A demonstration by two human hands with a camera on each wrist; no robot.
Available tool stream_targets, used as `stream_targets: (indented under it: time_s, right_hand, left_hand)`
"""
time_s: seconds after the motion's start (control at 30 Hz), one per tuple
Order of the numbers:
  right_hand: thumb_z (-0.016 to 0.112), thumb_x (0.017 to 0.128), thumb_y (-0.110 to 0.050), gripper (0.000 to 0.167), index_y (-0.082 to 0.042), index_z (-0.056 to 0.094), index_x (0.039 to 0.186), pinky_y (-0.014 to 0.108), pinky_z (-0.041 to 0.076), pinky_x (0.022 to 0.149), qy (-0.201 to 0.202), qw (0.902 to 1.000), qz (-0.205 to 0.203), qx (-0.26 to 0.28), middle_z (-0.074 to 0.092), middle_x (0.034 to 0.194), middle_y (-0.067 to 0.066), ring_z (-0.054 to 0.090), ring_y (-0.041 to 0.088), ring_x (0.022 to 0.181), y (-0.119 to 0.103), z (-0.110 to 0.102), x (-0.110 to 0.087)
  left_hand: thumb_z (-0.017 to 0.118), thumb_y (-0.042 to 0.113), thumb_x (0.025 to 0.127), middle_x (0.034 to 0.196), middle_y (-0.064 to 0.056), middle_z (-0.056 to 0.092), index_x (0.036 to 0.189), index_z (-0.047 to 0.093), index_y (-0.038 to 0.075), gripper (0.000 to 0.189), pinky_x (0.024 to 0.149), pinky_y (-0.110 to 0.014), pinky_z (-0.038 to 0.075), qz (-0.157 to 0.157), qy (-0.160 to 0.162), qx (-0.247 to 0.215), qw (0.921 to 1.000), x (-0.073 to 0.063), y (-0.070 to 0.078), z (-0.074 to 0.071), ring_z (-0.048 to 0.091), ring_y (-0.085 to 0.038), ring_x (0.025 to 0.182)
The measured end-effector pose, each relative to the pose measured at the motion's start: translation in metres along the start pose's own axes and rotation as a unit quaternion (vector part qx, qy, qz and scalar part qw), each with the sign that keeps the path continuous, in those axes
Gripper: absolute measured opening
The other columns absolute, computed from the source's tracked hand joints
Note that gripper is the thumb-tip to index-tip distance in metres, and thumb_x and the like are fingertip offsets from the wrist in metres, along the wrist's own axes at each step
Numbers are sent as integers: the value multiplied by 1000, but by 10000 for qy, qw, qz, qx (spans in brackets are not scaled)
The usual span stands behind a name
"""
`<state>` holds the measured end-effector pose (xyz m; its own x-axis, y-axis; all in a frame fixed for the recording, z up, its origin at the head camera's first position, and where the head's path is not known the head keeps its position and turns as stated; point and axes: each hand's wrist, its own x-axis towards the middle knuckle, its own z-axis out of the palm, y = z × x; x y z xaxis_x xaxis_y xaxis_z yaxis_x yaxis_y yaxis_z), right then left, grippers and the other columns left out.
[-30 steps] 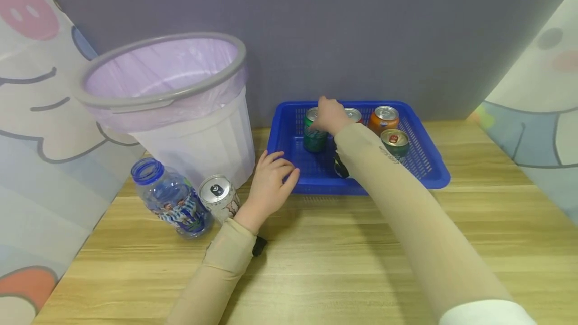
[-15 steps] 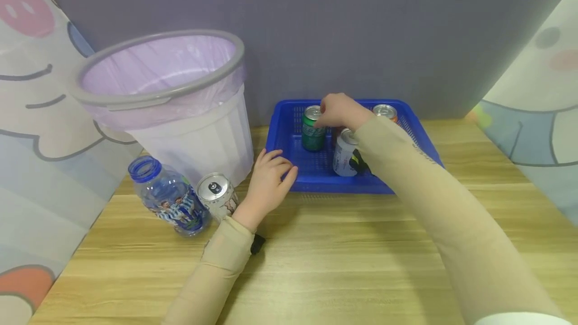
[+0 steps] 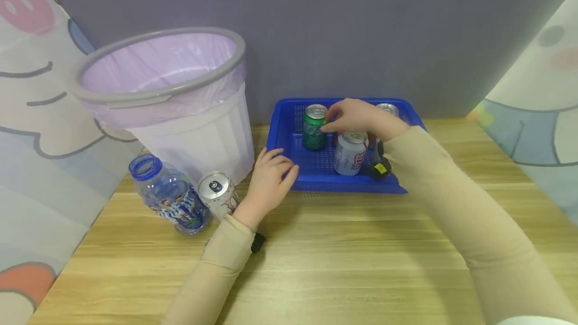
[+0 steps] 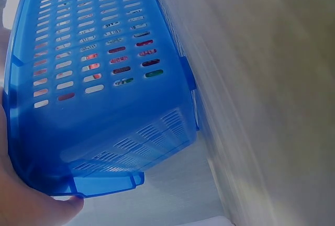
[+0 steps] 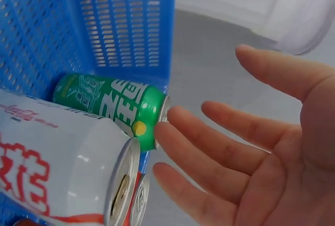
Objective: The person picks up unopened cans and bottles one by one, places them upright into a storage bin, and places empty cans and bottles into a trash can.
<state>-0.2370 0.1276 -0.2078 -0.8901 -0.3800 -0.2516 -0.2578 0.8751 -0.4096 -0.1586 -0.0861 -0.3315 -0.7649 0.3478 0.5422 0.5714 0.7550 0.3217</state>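
My left hand (image 3: 271,179) rests on the left front corner of the blue basket (image 3: 343,184), fingers lying over the rim; the left wrist view shows the thumb (image 4: 57,209) at that corner. Over the basket is my right hand (image 3: 361,116), its fingertips right beside the upper part of a green soda can (image 3: 314,132). Those fingers (image 5: 225,155) are spread apart in the right wrist view, with nothing held between them. A white soda can (image 3: 348,157) stands below that hand, and a red-sided can (image 5: 138,200) shows partly behind it.
Left of the basket stands a white bin (image 3: 203,129) with a purple liner. In front of it are a clear bottle (image 3: 173,199) with a blue neck and a pale drink can (image 3: 219,194). Another can (image 3: 388,109) sits at the basket's back right. A grey wall (image 3: 338,39) rises behind.
My right hand and forearm have shifted to the right, uncovering the white can, and the fingers have drawn off the green can. The left hand has stayed on the basket's corner.
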Motion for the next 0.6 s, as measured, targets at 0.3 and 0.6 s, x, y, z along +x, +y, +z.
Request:
stream_targets:
  time_s: [0.3, 0.6]
  right_hand:
    - [60, 91, -36, 42, -7, 59, 122, 40, 53, 80, -258, 9980, -585, -32, 66, 112, 12, 63, 23, 96, 6, 23, -26]
    - [63, 89, -30, 35, -6, 63, 114, 43, 52, 83, 206, 9946, -1016, 59, 70, 102, 9, 65, 24, 95, 31, 53, -47]
  left_hand:
    - [53, 21, 94, 96, -8, 72, 89, 74, 4, 28, 110, -59, 28, -15, 62, 68, 10000, -2, -6, -4, 55, -32, 119]
    - [53, 21, 94, 96, -8, 72, 89, 74, 4, 28, 111, -57, 26, -40, 63, 22, 10000, -5, -5, -6, 54, -31, 120]
